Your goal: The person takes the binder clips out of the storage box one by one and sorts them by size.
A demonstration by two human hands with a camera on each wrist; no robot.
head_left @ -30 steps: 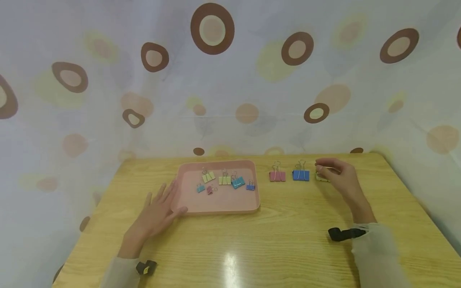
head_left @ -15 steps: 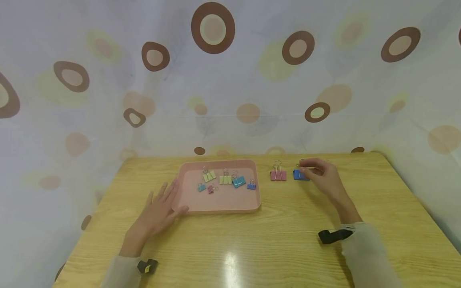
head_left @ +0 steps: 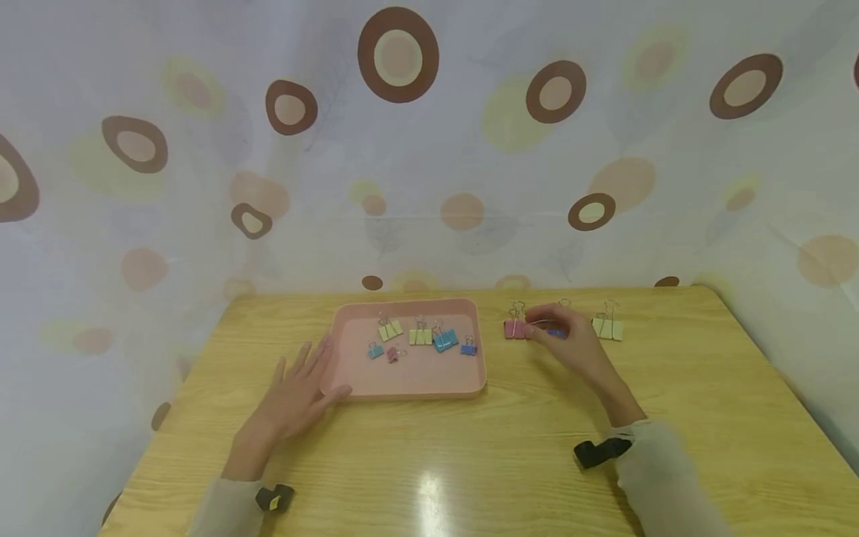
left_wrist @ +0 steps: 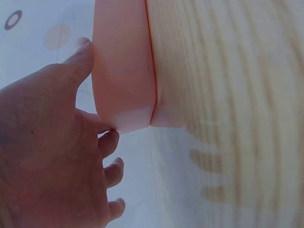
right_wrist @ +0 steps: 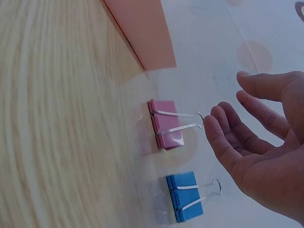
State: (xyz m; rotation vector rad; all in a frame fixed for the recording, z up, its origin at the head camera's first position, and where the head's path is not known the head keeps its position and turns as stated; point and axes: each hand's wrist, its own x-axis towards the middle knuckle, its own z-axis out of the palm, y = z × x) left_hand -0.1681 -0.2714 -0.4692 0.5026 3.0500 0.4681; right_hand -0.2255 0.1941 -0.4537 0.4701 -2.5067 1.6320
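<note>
1. The right grip (head_left: 577, 344) hung just beside the large pink clip (head_left: 515, 330), thumb and fingers apart, loosely bent, with nothing between them; whether a fingertip touched the clip could not be told.
2. The pink clip stood on the desk (head_left: 510, 447), right of the tray (head_left: 403, 382), its wire handles (right_wrist: 178, 114) pointing up. A light hold on its body seemed best; squeezing both handles risked opening its mouth.
3. The left grip (head_left: 295, 395) lay spread against the tray's left side, thumb at the near corner, likely steadying it.
4. The large blue clip (right_wrist: 185, 197) stood just right of the pink one, partly hidden by the right grip in the head view. It was the main obstacle: a low palm could have knocked its handles, so coming in high looked safer.
5. A large cream clip (head_left: 608, 329) stood farther right.
6. Inside the tray sat two yellow clips (head_left: 420, 337), a light-blue clip (head_left: 444, 340) and three small ones.
7. Spotted cloth (head_left: 429, 149) hung behind the desk, probably limiting room at the back.
</note>
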